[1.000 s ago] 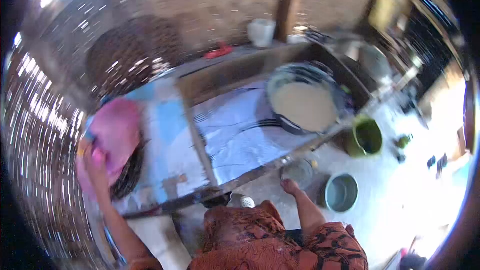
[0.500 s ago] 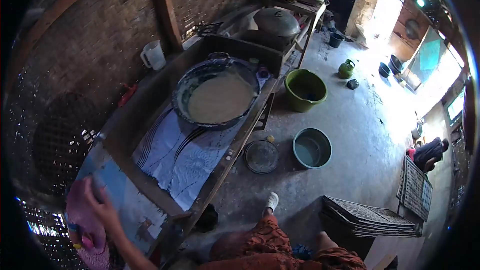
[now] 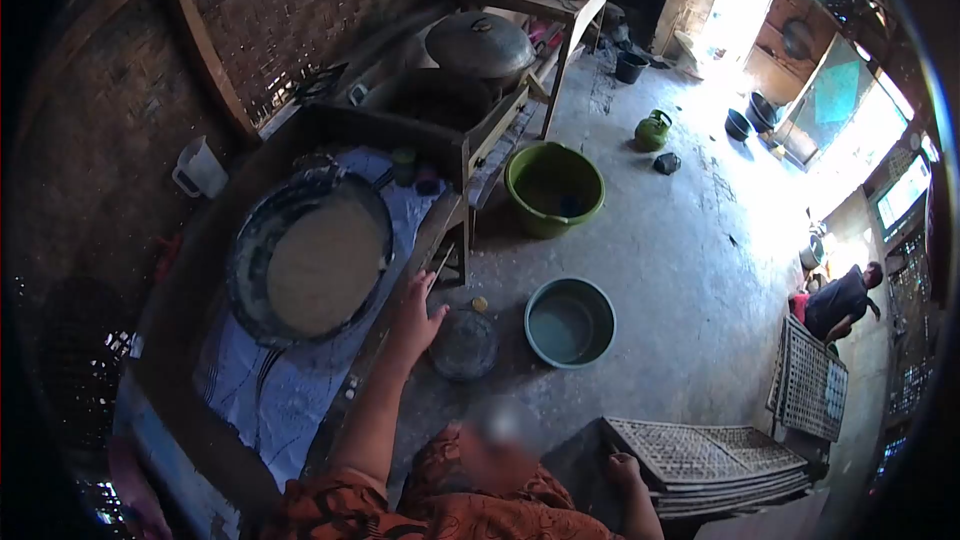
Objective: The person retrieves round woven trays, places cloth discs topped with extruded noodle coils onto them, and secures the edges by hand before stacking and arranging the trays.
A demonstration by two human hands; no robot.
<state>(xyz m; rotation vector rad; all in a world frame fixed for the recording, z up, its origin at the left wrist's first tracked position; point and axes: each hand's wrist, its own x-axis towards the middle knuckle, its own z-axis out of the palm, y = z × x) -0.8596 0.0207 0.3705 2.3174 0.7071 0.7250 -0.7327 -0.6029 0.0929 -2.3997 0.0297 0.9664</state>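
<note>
Now our L hand (image 3: 412, 321) is spread, nothing seen in it, nr the table (image 3: 438, 224) edge; our R hand (image 3: 625, 471) is curled beside the tray stack (image 3: 700, 448), low on our R, can't tell if gripping. Each prob. light, stiff, a bit fragile: best held by rims.

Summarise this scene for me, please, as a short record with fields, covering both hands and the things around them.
Left hand: fingers spread, nothing seen in it, nearest the edge of the wooden trough
Right hand: beside the stacked woven racks; grip and contact unclear
Trough: large dark basin on patterned white cloth
Basin contents: pale mixture
Floor: green tub, grey-blue tub, round dark disc
Background: another person beyond the racks, at picture right
</note>
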